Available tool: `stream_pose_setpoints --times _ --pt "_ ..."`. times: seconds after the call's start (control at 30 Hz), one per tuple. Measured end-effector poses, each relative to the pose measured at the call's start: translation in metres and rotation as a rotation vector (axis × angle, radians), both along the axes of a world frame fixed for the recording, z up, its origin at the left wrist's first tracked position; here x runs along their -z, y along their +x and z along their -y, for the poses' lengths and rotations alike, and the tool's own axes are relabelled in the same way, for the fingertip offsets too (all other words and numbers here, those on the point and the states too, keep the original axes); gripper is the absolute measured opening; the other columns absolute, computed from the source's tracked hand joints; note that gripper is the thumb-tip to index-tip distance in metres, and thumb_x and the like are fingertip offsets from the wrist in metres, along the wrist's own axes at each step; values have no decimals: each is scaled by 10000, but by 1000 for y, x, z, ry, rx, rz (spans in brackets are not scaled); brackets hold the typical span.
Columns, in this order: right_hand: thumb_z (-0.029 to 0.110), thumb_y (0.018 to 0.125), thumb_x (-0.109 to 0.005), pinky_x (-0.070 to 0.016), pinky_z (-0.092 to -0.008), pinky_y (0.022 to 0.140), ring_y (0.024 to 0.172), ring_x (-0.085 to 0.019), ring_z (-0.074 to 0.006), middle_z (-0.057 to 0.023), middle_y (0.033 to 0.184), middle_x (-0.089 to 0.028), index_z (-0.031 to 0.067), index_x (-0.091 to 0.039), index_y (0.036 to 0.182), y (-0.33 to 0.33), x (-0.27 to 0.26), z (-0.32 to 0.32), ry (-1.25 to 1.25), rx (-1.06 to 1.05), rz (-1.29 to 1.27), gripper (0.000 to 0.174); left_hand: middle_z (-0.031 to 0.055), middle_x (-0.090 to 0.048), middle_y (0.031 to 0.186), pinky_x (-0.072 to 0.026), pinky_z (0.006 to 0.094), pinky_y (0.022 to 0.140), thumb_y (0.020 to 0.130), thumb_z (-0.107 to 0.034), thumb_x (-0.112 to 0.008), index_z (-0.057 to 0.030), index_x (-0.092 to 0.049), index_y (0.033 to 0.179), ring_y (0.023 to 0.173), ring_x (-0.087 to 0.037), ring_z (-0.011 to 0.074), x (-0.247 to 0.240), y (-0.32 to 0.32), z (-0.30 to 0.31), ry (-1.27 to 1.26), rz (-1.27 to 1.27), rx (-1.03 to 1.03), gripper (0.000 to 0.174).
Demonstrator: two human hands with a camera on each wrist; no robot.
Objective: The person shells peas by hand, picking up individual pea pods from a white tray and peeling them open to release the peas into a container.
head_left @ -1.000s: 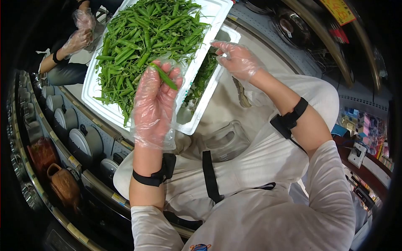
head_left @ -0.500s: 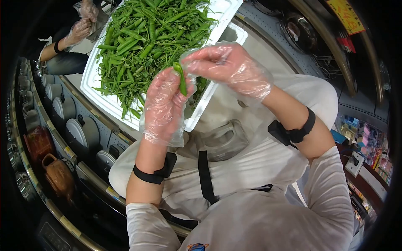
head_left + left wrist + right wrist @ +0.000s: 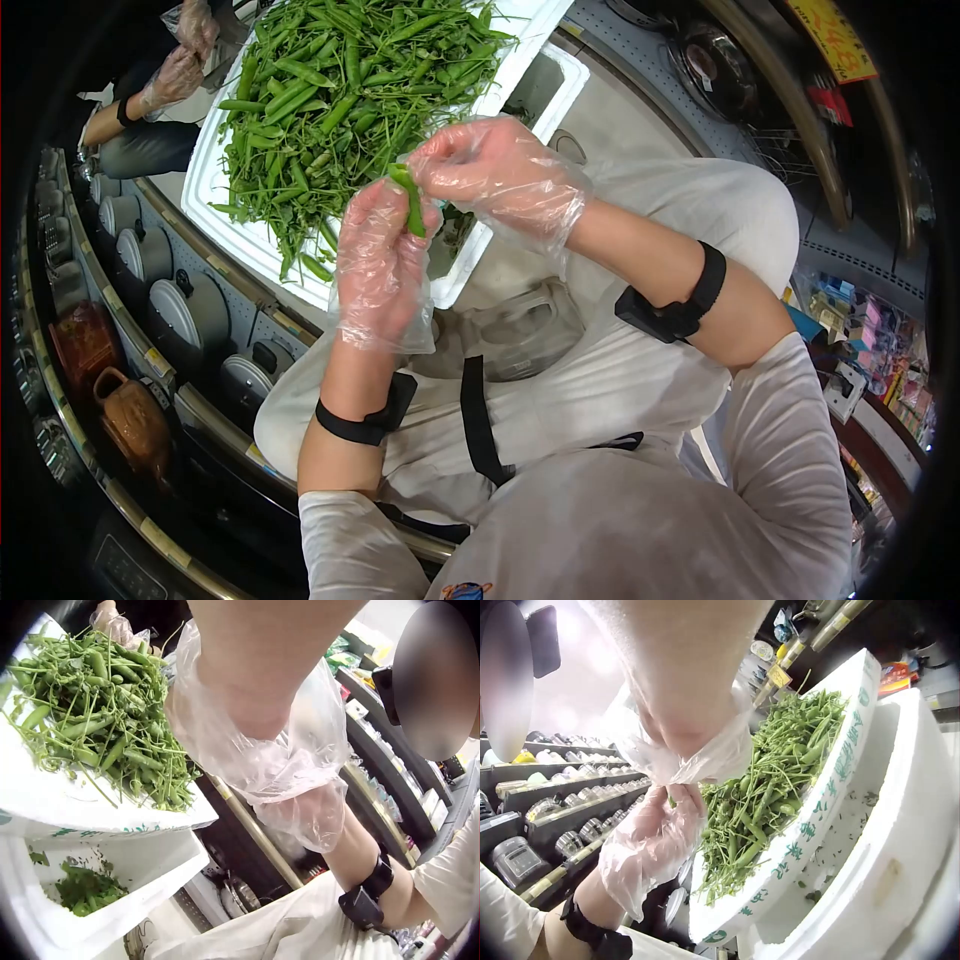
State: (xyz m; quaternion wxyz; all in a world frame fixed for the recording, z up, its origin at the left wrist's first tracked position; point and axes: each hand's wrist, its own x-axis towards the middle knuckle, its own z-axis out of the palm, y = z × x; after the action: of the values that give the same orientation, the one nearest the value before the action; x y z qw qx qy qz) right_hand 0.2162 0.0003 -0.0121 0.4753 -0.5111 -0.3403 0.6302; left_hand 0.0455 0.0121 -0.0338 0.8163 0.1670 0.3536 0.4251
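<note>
A green pea pod (image 3: pixel 414 212) stands between my two gloved hands in the head view. My left hand (image 3: pixel 382 262), palm up in a clear plastic glove, holds the pod in its fingers. From the right, my right hand (image 3: pixel 500 175), gloved the same way, pinches the pod's upper end. Both hands are over the near edge of a white foam tray (image 3: pixel 232 252) heaped with pea pods and stems (image 3: pixel 320 140). In the right wrist view, the left hand (image 3: pixel 656 840) appears beneath the right one, with the pod mostly hidden.
Under the tray is a white foam box (image 3: pixel 161 881) with green scraps (image 3: pixel 86 889) inside. Another person's gloved hands (image 3: pixel 180 65) are at the upper left. Shelves with lidded pots (image 3: pixel 188 312) run along the left; a rack with pans (image 3: pixel 715 70) stands at the right.
My right hand has come in from above the foam box to the pod and pinches its end. Both hands have since shifted slightly left with it.
</note>
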Motion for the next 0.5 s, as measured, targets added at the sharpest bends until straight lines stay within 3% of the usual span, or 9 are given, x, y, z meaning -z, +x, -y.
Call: stream_pose_setpoints --times 0.1,0.2,0.27,0.37,0.5 --pt "183 775 -680 -514 -283 771 726 -634 -123 -66 723 -694 -30 -696 908 -2 6 -1 3 16 -18 251 120 -628 1071 -558 306 814 957 -83 -605 -2 -531 1144 912 -641 187 1 1 -1 4 -26 6 217" --pt "193 755 -682 -517 -273 739 712 -640 -125 -74 722 -691 -46 -683 886 -2 12 -5 40 8 173 273 115 -638 1029 -557 303 805 947 -81 -621 7 -539 1128 876 -646 187 -4 2 -2 -8 -71 -7 217" --pt "173 763 -695 -525 -267 703 686 -653 -132 -84 736 -687 -62 -660 898 -3 12 -7 -5 -1 -13 273 108 -644 1003 -557 300 798 941 -79 -631 12 -549 1112 854 -648 185 -5 3 -3 -28 -114 -28 210" --pt "149 774 -707 -533 -260 686 675 -667 -137 -91 749 -685 -66 -636 944 -8 12 -7 15 -12 -43 283 101 -656 1000 -557 301 787 932 -78 -644 22 -579 1117 845 -652 179 1 2 -6 76 -279 -40 220" --pt "130 806 -698 -558 -284 700 685 -688 -154 -111 757 -685 -58 -617 988 -10 27 -10 -17 -26 -71 273 128 -649 1119 -520 303 901 938 -93 -625 44 -536 1254 960 -642 177 2 3 -5 146 -473 10 356"
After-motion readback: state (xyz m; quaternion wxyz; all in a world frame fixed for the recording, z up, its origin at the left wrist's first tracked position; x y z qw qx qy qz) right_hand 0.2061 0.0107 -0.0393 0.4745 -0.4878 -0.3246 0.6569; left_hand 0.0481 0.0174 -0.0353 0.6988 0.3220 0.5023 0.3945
